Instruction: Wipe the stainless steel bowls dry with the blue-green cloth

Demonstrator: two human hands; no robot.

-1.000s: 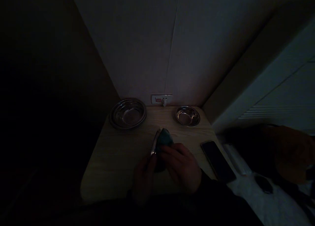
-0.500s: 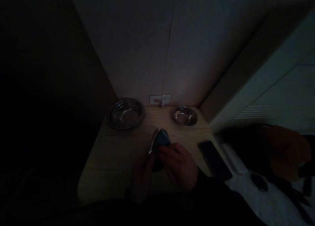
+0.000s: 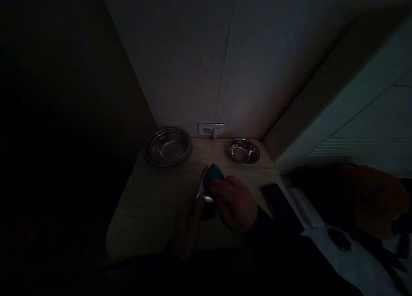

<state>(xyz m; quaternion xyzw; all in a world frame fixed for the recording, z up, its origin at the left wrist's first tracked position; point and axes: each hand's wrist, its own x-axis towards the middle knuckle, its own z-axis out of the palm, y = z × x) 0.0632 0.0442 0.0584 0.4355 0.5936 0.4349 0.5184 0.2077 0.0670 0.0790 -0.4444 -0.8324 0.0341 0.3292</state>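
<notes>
In dim light, a shiny metal bowl is held tilted on its edge over the table. My left hand grips its rim from the near left, thumb on the metal. My right hand is closed on a bluish-green cloth and presses it against the bowl's outer side. Part of the bowl is hidden behind the fingers. Stacked metal bowls stand at the table's back left. A smaller metal bowl sits at the back right.
The wooden table meets a wall with a socket panel holding a plug. A phone lies along the right edge. Beyond that edge are a brown item and a dark oval object.
My right hand and the cloth have shifted slightly up along the bowl, baring more of its shiny side. The left hand keeps its hold. The view has moved a little.
</notes>
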